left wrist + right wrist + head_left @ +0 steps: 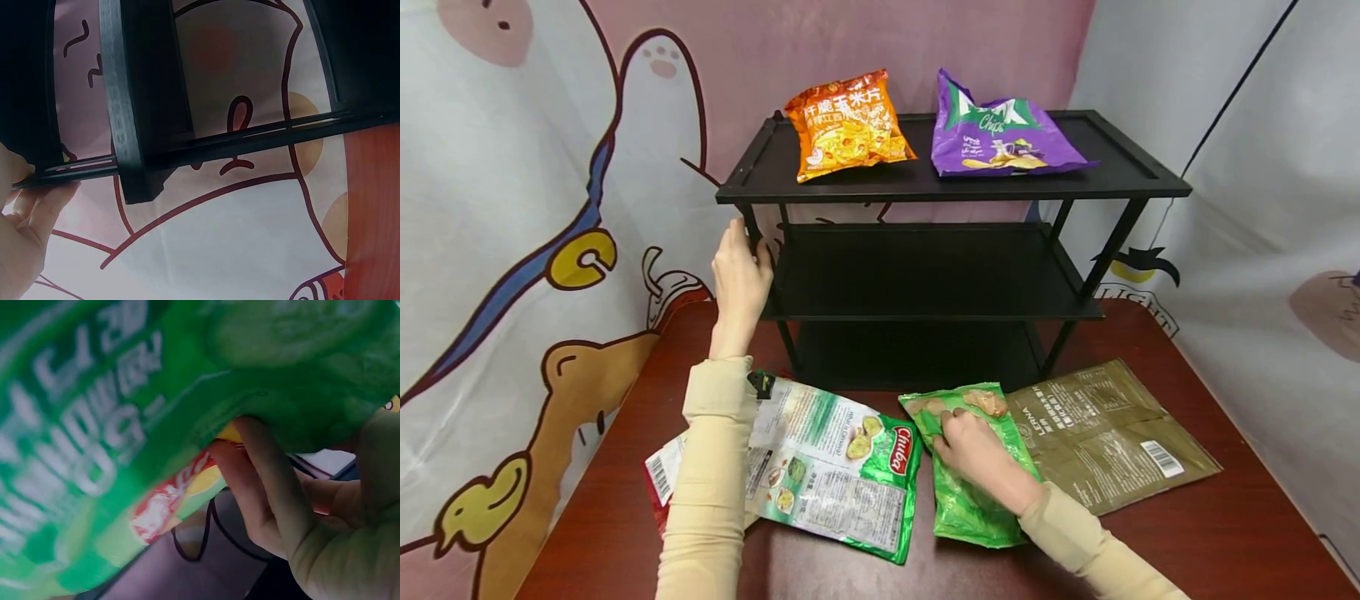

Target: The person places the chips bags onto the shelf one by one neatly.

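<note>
My left hand [741,271] grips the left front post of a black three-tier shelf [917,271], just under the top board. In the left wrist view, thumb and fingers [47,209] are round the thin black post. Lower down, my right hand [981,454] pinches a green snack bag [958,517] near its upper part. Seen from the right wrist, curled fingers [275,481] press into the bag's green wrapper, which fills much of that view. The bag overlaps the edge of a brown LERNA package [1105,433].
On the top board stand an orange corn-chip bag [850,125] and a purple chips bag [1000,137]. A green-and-white Chuba bag [842,467] lies on the red-brown table [1240,533]. A red-and-white packet [662,471] is partly hidden behind the left sleeve.
</note>
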The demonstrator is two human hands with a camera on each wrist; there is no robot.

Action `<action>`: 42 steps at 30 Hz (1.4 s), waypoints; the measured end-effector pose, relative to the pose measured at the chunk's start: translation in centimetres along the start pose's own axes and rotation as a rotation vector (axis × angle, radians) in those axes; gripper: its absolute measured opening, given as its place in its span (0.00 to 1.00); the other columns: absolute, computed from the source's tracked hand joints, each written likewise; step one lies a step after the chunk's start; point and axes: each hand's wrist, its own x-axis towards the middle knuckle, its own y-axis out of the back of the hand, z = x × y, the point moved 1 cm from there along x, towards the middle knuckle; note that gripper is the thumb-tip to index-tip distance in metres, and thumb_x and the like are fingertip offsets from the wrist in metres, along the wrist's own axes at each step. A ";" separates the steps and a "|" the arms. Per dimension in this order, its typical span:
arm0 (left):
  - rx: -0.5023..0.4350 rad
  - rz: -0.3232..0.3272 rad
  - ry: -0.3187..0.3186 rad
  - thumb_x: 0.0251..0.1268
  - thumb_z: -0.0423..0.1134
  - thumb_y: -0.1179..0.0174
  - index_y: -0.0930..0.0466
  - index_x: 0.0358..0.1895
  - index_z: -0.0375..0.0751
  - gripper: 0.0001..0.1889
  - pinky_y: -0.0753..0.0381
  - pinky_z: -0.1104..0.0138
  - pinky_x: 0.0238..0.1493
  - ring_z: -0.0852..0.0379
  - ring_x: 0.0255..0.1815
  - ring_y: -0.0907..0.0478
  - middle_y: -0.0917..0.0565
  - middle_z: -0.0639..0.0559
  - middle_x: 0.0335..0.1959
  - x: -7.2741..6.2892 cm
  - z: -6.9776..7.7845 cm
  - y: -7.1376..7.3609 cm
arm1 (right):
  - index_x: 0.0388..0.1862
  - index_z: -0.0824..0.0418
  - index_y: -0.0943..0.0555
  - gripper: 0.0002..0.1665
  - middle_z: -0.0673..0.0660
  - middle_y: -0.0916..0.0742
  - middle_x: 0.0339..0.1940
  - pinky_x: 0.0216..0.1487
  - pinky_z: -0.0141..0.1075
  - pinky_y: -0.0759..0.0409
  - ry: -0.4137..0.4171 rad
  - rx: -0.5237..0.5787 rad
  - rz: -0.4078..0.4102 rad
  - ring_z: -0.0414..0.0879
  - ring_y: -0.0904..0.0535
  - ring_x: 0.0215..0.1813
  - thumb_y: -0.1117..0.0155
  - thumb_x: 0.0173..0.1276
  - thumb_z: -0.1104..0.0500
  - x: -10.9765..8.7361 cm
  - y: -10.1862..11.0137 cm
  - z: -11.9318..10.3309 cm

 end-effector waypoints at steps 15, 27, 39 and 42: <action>-0.009 0.000 -0.002 0.68 0.33 0.49 0.29 0.49 0.28 0.12 0.26 0.48 0.34 0.36 0.32 0.24 0.25 0.34 0.33 0.1 0.0 0.1 | 0.57 0.77 0.30 0.52 0.75 0.22 0.49 0.40 0.54 0.22 -0.529 -0.120 -0.384 0.66 0.22 0.46 0.34 0.53 0.32 0.5 2.1 6.1; -0.006 -0.002 0.011 0.68 0.33 0.49 0.29 0.48 0.28 0.12 0.27 0.48 0.33 0.35 0.32 0.24 0.25 0.34 0.32 0.1 -0.1 0.1 | 0.45 0.73 0.34 0.32 0.67 0.19 0.28 0.23 0.38 0.32 -0.369 0.220 -0.168 0.51 0.25 0.26 0.29 0.56 0.53 0.5 3.3 7.3; -0.012 -0.009 0.010 0.68 0.33 0.50 0.30 0.46 0.28 0.10 0.27 0.47 0.32 0.35 0.32 0.24 0.25 0.34 0.32 0.0 -0.2 0.0 | 0.41 0.63 0.32 0.18 0.54 0.26 0.25 0.26 0.30 0.39 -0.057 0.469 0.086 0.35 0.43 0.19 0.32 0.57 0.68 1.1 5.9 5.8; -0.012 -0.006 0.006 0.68 0.33 0.50 0.30 0.46 0.28 0.10 0.27 0.47 0.32 0.35 0.32 0.24 0.25 0.34 0.32 0.0 -0.1 0.0 | 0.40 0.62 0.31 0.19 0.53 0.27 0.25 0.25 0.30 0.41 0.006 0.488 0.123 0.32 0.46 0.19 0.31 0.56 0.69 1.2 7.0 5.4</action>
